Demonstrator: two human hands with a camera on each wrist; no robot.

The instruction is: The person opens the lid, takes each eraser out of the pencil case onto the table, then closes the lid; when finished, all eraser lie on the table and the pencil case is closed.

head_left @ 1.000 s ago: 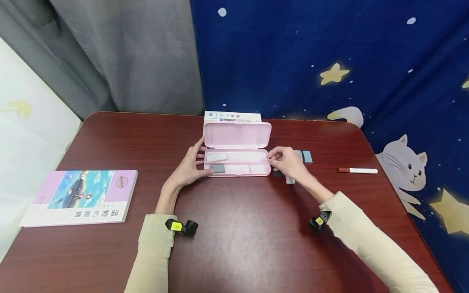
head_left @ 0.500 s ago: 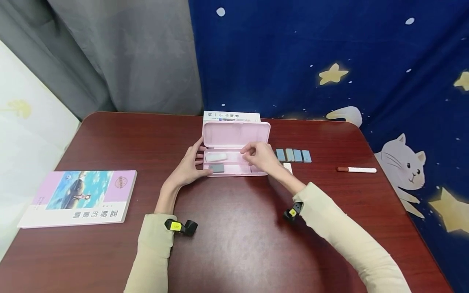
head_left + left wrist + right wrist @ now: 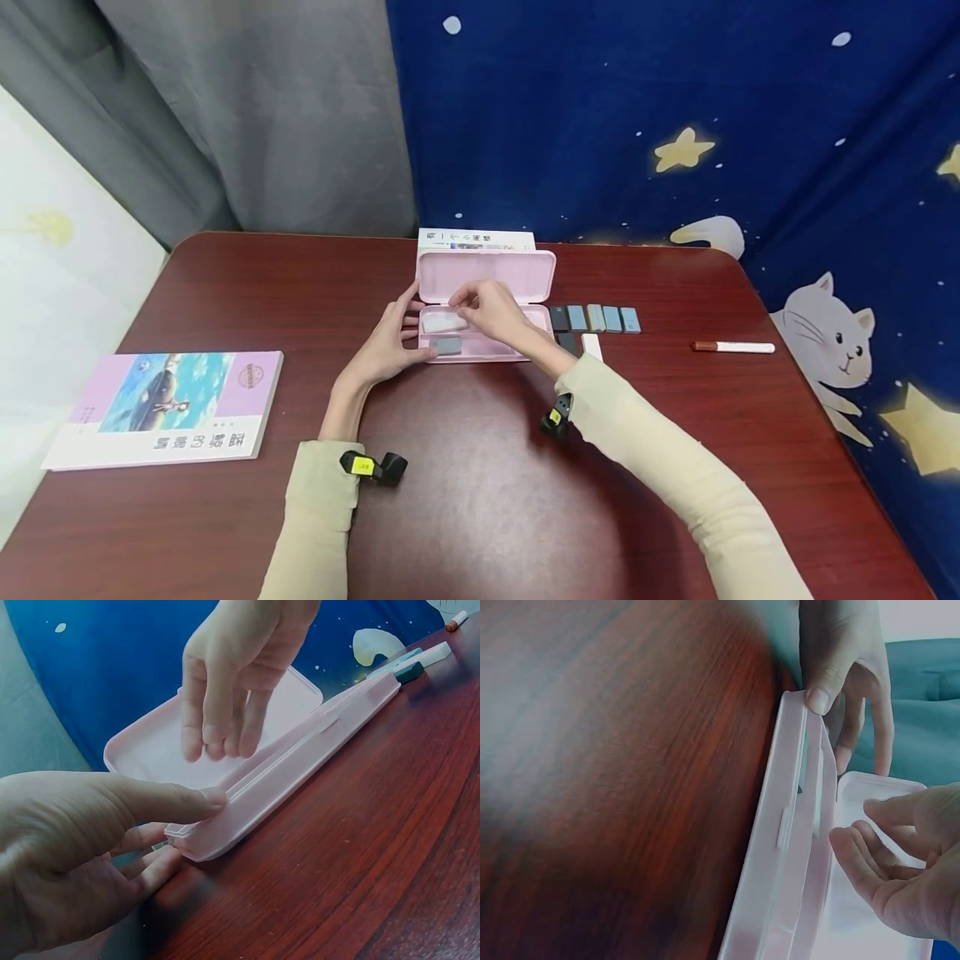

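A pink pencil case (image 3: 495, 348) lies on the table with its lid (image 3: 487, 277) raised. My left hand (image 3: 384, 340) holds its left end, thumb on the front rim and fingers round the end. Inside, a white eraser (image 3: 442, 322) lies in the rear compartment and a grey block (image 3: 447, 345), likely an eraser, in the front one. Over the case hovers my right hand (image 3: 495, 312), fingers loosely bent, near the white eraser. The right wrist view shows nothing between the thumb and fingers of this hand (image 3: 900, 862).
Right of the case lie several small blocks, dark ones (image 3: 559, 318), blue ones (image 3: 611, 319) and a white one (image 3: 592, 346). Farther right is a brown-capped marker (image 3: 733, 347). A book (image 3: 165, 408) lies at left; another (image 3: 476, 239) stands behind the lid.
My right hand has moved left, from the case's right end to above the white eraser, uncovering the blocks on the right. My left hand has stayed at the case's left end.
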